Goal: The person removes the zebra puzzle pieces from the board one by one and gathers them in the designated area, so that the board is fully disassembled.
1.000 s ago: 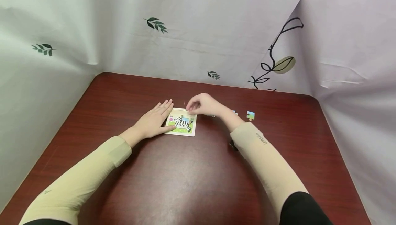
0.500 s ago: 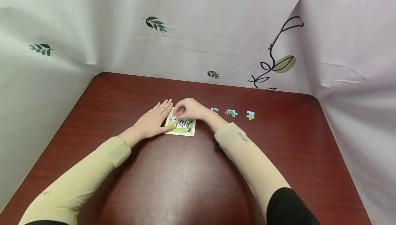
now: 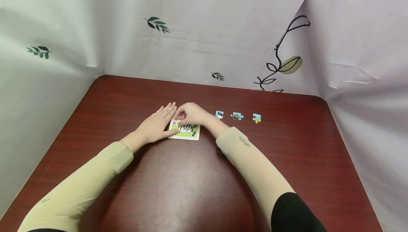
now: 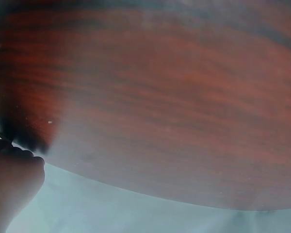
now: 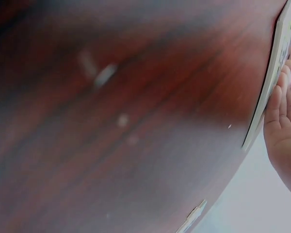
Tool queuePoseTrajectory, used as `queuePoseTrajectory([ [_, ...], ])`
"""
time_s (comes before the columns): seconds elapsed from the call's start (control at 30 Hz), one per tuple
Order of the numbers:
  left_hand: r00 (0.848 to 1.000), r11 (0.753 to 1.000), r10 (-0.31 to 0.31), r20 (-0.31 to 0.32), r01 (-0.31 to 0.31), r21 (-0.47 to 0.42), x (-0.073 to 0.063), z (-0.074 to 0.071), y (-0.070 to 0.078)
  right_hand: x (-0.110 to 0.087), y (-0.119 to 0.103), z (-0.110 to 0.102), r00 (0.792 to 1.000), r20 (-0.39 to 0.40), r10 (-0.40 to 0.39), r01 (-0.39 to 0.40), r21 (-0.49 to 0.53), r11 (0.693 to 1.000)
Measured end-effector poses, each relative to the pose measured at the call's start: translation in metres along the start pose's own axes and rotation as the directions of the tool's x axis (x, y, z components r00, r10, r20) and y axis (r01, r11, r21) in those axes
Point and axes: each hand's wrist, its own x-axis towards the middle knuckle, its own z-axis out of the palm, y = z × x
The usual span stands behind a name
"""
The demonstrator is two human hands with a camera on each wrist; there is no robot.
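A small zebra jigsaw board [image 3: 186,137] with a pale frame lies on the table, its upper part hidden by my right hand [image 3: 193,114]. That hand reaches over the board's upper left, thumb and fingers curled together in a pinch; I cannot tell what is between them. My left hand [image 3: 155,126] rests beside the board's left edge with straight fingers, its thumb lying over the lower left of the picture. In the right wrist view, my right hand [image 5: 283,126] appears next to the board's edge [image 5: 264,99]. The left wrist view catches only part of my left hand [image 4: 14,179].
To the right of the board, three loose puzzle pieces lie in a row: one with a zebra head [image 3: 219,114], a green and blue one [image 3: 237,116] and another [image 3: 256,118] farther right. A dark red wooden table [image 3: 178,182] meets hanging white cloth [image 3: 191,40] behind.
My right hand has moved left across the board, from its upper right to its upper left. The loose pieces have come out from behind that arm. My left hand stays in place.
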Motion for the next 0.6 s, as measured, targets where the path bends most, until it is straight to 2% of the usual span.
queuePoseTrajectory([
  [0.23,1.0,1.0,-0.002,0.006,0.002,-0.012,0.0004,0.001,-0.0001,0.0027,-0.0006,0.0035,1.0,0.007,-0.005,0.005,-0.039,0.999],
  [0.6,1.0,1.0,-0.009,0.01,0.009,-0.016,-0.0001,-0.0002,0.0002,0.0033,-0.0007,0.0027,0.999,0.037,-0.012,0.012,0.012,1.0],
])
